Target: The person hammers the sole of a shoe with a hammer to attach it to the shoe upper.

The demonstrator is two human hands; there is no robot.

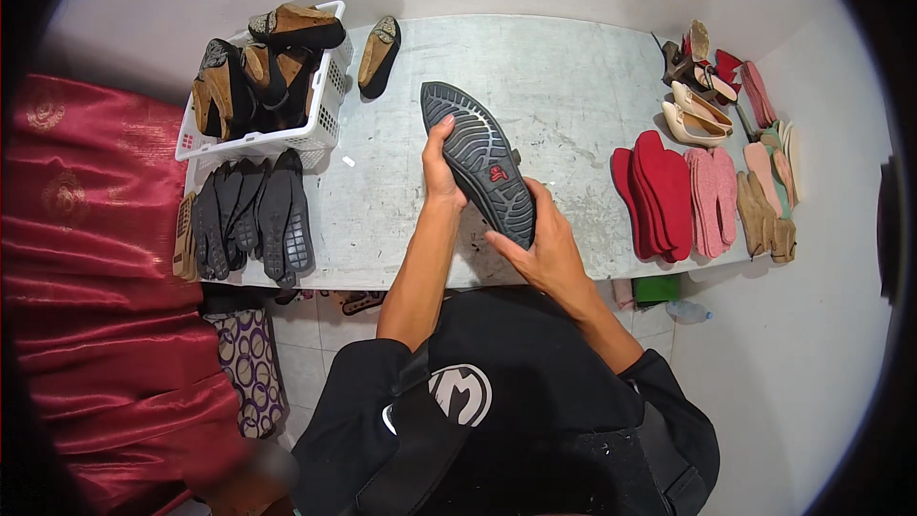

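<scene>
Between my two hands, above the near middle of the table, is a black shoe (482,158) with its ridged sole turned up toward me. A small red mark shows on the sole, and the pointed end leans to the far left. My left hand (441,167) grips the shoe's left side, thumb lying on the sole. Around the end closest to me, my right hand (544,239) is closed, its thumb at the lower edge and its fingers along the right side. The shoe's upper faces down and is mostly hidden.
A white plastic basket (330,124) holds several shoes on lasts, with one more shoe (379,57) beside it. Black soles (253,215) lie at the table's left. On the right are red insoles (659,196), pink insoles (712,201) and cream shoes (695,117). A red curtain (95,277) hangs left.
</scene>
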